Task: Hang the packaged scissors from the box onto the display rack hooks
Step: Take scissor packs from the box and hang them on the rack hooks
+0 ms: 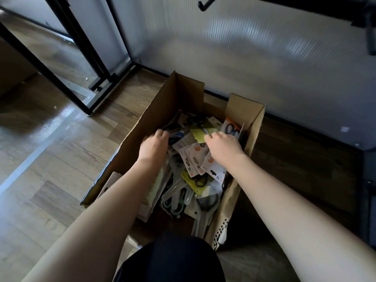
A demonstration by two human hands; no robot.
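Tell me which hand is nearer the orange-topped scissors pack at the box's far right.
Right. The right hand sits just left of the orange-topped pack, gripping a yellow-green pack beside it. The left hand is across the box, near its left wall.

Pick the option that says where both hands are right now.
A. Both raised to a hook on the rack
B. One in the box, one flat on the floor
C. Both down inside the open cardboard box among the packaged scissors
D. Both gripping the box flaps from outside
C: the left hand and right hand both reach into the cardboard box, on the pile of packaged scissors; the hook above hangs bare.
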